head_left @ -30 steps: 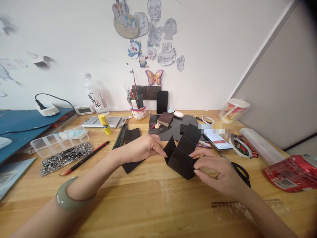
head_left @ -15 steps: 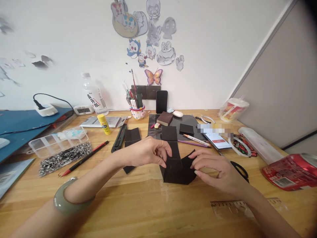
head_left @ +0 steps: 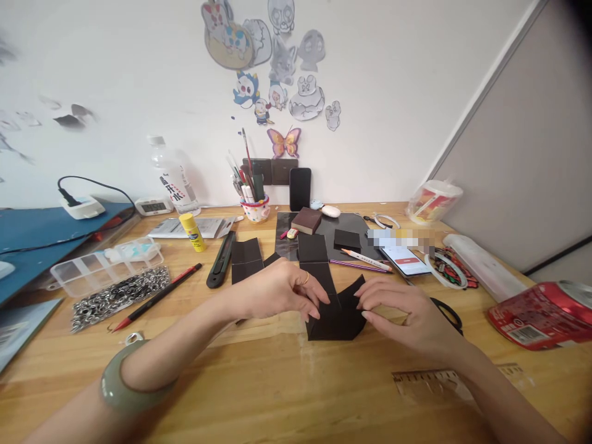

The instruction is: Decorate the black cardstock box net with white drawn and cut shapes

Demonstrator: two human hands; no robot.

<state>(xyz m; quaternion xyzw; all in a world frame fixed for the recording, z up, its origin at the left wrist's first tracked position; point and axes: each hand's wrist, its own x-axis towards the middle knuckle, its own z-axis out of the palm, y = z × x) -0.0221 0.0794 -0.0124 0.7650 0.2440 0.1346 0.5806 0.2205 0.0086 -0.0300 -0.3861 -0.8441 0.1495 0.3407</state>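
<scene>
Folded black card piece (head_left: 335, 324) on the tabletop (head_left: 277, 394), centred between the 2 hands. Its long axis runs away from the person: a creased strip leads from the partly raised near panels to a flat far panel, and a side flap slants up at the right. The right hand (head_left: 402, 311) comes in from the right, thumb and fingertips closed on the edge of this flap. The left hand (head_left: 289, 290) arches over the left side, fingers bent; whether thumb and fingers pinch the card cannot be told. Both hands are about equally near, 1 on each side of the long axis. Beyond the strip lie a small black rectangle (head_left: 348, 239) and an orange-tipped marker (head_left: 367, 261). Left: a 2nd black card piece (head_left: 246, 253), partly hidden by the left hand, and a utility knife (head_left: 221, 259). Right: scissors (head_left: 451, 316), partly hidden by the right hand; nearer, a clear ruler (head_left: 428, 385).
</scene>
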